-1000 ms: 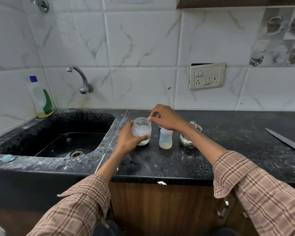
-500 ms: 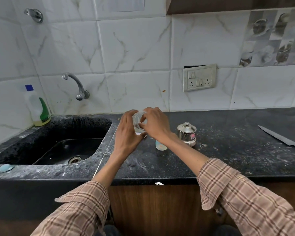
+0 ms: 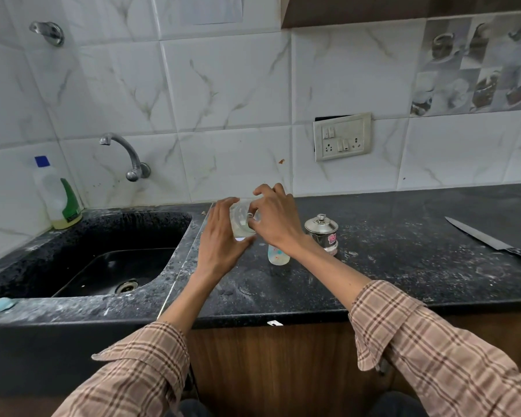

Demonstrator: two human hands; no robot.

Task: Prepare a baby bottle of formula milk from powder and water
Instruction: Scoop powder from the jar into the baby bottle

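Clear plastic or glass, I can't say which: the jar (image 3: 242,219) of white powder sits raised above the black bench (image 3: 403,266), just right of the sink (image 3: 103,251) edge, between the two hands. The left hand (image 3: 220,236) wraps its side, fingers spread along the wall and thumb under the base, so that grip is on the jar itself. It looks light and rigid, with little powder left low inside; a smooth wall like that could slip on a dusty palm, so a wrap round the body, as here, seems the safe hold, not the rim.

The right hand (image 3: 275,219) hovers at the jar's mouth, thumb and forefinger pinched on something small and pale, likely a scoop, though I cannot tell for sure. Below its wrist the baby bottle (image 3: 278,255) stands upright on the bench, open-topped as far as I can see, half hidden by the forearm. It looks like thin plastic, light and easy to tip; I would hold it round the middle. Just right of it stands a small steel pot (image 3: 321,233) with a lid; far right lies a knife (image 3: 487,240).

Compared with a second ago, the jar has tilted toward the right hand and both hands have closed in together, covering more of the jar; the bottle has not shifted.
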